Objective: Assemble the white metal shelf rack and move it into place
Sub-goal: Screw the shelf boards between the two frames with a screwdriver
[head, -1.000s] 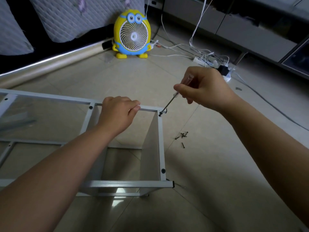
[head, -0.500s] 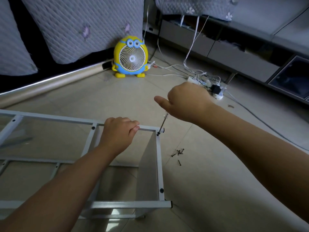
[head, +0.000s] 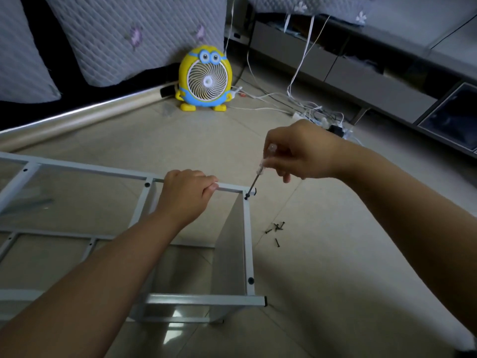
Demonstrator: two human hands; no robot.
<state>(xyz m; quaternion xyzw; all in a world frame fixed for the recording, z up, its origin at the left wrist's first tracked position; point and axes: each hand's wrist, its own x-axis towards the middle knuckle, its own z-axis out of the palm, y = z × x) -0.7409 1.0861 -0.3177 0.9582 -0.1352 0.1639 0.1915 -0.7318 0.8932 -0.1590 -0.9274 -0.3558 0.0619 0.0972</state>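
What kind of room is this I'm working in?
Most likely a home living room, though a bedroom is possible: quilted cushions at the back, a low grey cabinet along the right, and a cartoon fan standing on the tiled floor beside loose cables.

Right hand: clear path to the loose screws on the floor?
Likely yes: the screws lie on open floor just right of the rack, near the right hand, nothing between. But that hand holds the screwdriver.

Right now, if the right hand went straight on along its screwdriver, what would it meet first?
The right hand would press its screwdriver into the black screw at the corner of the white rack; the tip looks seated on it, though depth is unclear.
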